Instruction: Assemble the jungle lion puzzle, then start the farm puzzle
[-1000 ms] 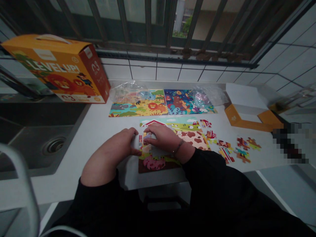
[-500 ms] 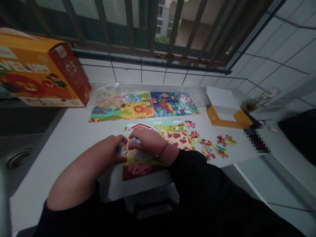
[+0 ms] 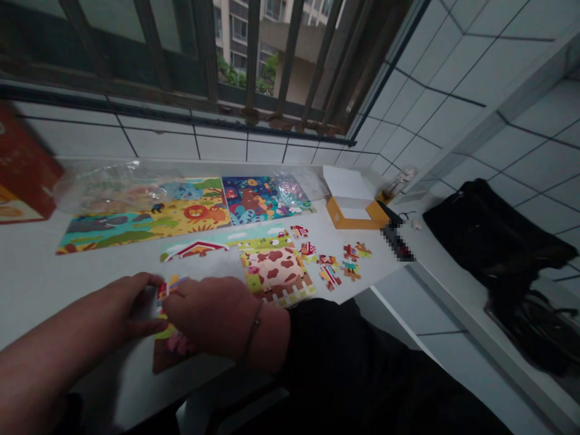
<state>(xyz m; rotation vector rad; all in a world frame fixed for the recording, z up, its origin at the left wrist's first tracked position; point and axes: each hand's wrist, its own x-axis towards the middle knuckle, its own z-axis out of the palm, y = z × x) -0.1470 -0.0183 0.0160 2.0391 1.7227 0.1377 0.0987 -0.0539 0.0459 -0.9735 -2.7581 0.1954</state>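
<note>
A partly assembled farm puzzle with a spotted cow [image 3: 277,266] and a red-edged roof [image 3: 197,249] lies on the white table. At its left edge, my left hand [image 3: 136,302] is curled, fingertips on a small red and white puzzle piece [image 3: 162,291]. Close against it, my right hand [image 3: 208,311] has its fingers bent down over the puzzle's left part; what they hold, if anything, is hidden. Below the hands shows a corner with a pink pig [image 3: 177,343]. Several loose pieces [image 3: 330,272] lie right of the cow.
Behind are a savanna puzzle [image 3: 149,220] and a night forest puzzle [image 3: 258,199], with clear plastic bags [image 3: 111,190] partly over them. An open yellow and white box [image 3: 356,214] stands at the back right, an orange box [image 3: 22,169] at the left. A black bag [image 3: 493,235] lies far right.
The view has swung to the right, so everything sits further left. My right hand has moved down off the roof area, uncovering the roof and the gap beneath it.
</note>
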